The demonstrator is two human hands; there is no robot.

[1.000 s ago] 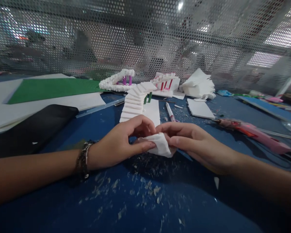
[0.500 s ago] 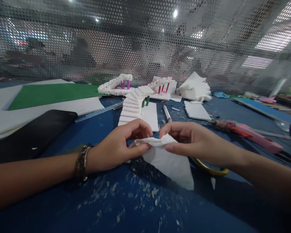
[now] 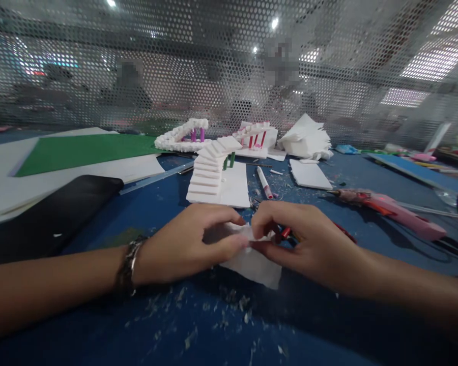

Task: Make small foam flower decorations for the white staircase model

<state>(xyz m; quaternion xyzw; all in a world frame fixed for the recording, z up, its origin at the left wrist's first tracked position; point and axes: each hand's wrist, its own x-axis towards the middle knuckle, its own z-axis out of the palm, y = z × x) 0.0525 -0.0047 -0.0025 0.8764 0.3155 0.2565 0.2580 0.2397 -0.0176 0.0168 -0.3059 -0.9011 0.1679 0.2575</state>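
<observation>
Low over the blue table, both of my hands pinch a thin white tissue [image 3: 255, 269]. My left hand [image 3: 187, 244], with a dark bracelet at the wrist, grips its top edge between thumb and fingers. On the other side, my right hand [image 3: 309, 239] pinches the same edge with thumb and bent forefinger, close to the left fingertips. The tissue's lower part hangs toward me. Just beyond the hands stands a small model staircase [image 3: 206, 175] of white steps on a white base. Something red and yellow lies partly hidden behind my right hand.
A white marker [image 3: 264, 182] and a white foam square [image 3: 310, 174] lie farther back. At right is a pink corded tool [image 3: 400, 213] with a metal tip. A black flat object [image 3: 61, 213] and a green sheet [image 3: 87, 152] lie left. Scraps litter the blue table [image 3: 137, 330].
Both hands have moved slightly down and toward me, and their fingertips have come closer together. The tissue's hanging part shows smaller, its lower corner shifted left.
</observation>
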